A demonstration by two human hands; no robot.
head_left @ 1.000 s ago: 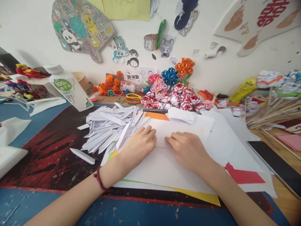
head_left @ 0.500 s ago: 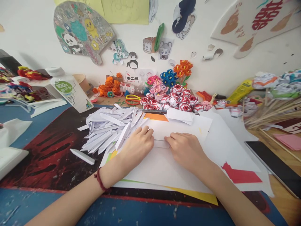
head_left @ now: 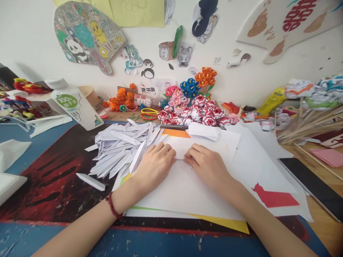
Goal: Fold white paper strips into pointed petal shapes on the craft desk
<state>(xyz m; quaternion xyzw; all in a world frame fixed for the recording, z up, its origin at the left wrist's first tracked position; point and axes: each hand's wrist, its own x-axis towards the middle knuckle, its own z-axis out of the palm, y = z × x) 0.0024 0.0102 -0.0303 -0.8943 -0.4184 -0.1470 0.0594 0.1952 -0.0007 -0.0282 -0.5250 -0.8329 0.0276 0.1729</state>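
Observation:
Between my two hands a small piece of white paper lies over larger white sheets. My left hand is closed, its thumb and fingers pinching the paper's left end. On the right end, my right hand pinches with bent fingers; its fingertips are partly hidden. Just left of my left hand is a heap of folded white paper strips. One loose folded strip lies apart on the dark mat. A small stack of white paper pieces sits beyond my right hand.
A white bottle stands back left. Red-and-white paper flowers line the wall side. At right lie a black phone, a red paper scrap and thin wooden sticks. Yellow paper pokes from under the sheets.
My right hand has moved slightly left, closer to my left hand. The folded edge that showed below the fingers is no longer visible there. The whole view has shifted a little.

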